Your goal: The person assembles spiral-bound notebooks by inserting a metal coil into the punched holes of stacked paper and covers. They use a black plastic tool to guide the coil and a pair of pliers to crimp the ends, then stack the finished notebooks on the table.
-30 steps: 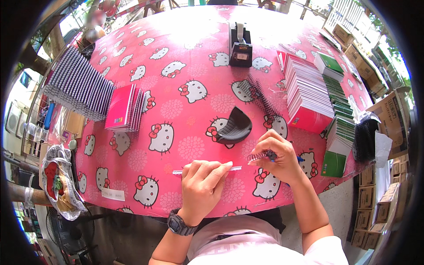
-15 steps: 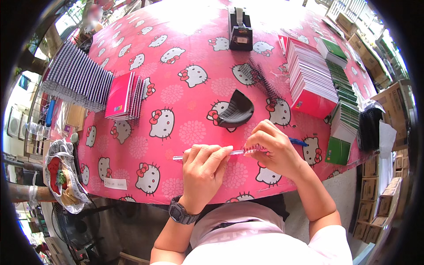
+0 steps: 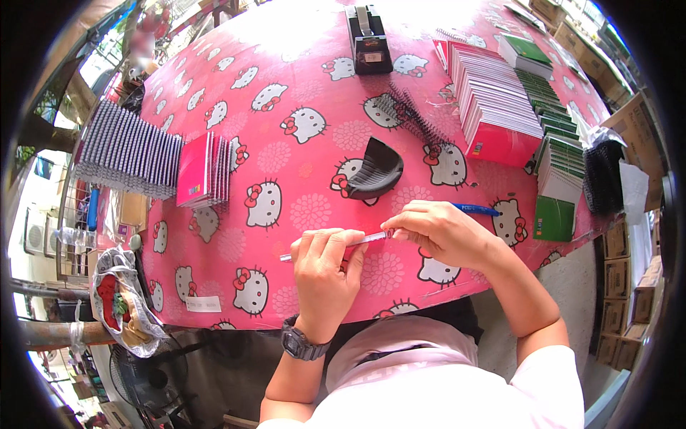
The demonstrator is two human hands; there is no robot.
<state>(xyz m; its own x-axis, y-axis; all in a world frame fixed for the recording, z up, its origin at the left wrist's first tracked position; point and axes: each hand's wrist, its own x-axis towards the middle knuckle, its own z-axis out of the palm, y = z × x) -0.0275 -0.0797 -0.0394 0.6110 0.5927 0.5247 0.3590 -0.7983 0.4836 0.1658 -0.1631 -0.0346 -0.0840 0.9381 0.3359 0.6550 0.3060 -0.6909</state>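
Note:
My left hand (image 3: 325, 268) is closed around a thin, pale strip (image 3: 375, 237), seen edge-on; it looks like a small notebook, but its faces are hidden. At the strip's right end, the fingertips of my right hand (image 3: 443, 232) are pinched together on a spiral wire, mostly hidden by the fingers. Just beyond the right hand lies a blue pen (image 3: 475, 209). Farther off stands a black curved, ribbed scoop-like piece (image 3: 379, 171), with loose dark spiral wires (image 3: 414, 120) behind it.
A pink patterned cloth (image 3: 311, 212) covers the table. Spiral notebooks (image 3: 128, 154) stand stacked at left, with pink-covered ones (image 3: 200, 168) beside them. Pink booklets (image 3: 500, 107) and green booklets (image 3: 554, 218) line the right. A tape dispenser (image 3: 369, 50) stands at the back, a paper slip (image 3: 204, 304) near the front.
My right hand has closed in on the strip's end, and the coil that showed at its fingers is now mostly hidden. The strip's right end has tilted up slightly. The whole view has shifted slightly.

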